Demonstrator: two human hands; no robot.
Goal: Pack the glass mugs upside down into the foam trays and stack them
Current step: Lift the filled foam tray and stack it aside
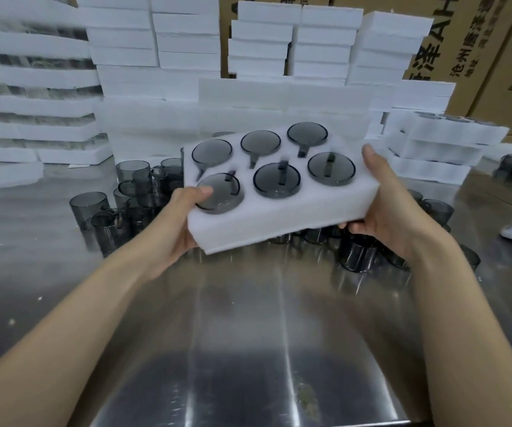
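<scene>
Foam tray [279, 217] is clear of the table [248, 318], carried in the air between both hands and sitting at a slant, left end lower than right. All six pockets are filled: the mugs [276, 180] stand base-up with their handles in the slots. Left hand [183, 217] is clamped on the near left corner, thumb laid across the base of the nearest mug, the rest hidden beneath the foam. Right hand [384, 204] holds the right end, thumb straight up along the edge and fingers [354, 224] curled under the bottom. Loose mugs [134, 186] stand crowded on the table directly below and just beyond the fingers of both hands. A stack of filled trays [442, 143] lies beyond and to the right of the right-hand fingers, the likely destination.

Risks noted:
- Nothing retains the mugs except the fit of the pockets, so a steeper slant could let one slide out.
- The foam is gripped only at its ends under a full load and may sag or crack at mid-span.
- A slip would drop glass onto glass.
- A low carry rightward could knock the loose mugs beneath the right hand.
- Setting the tray down off-square would leave the stack leaning.
</scene>
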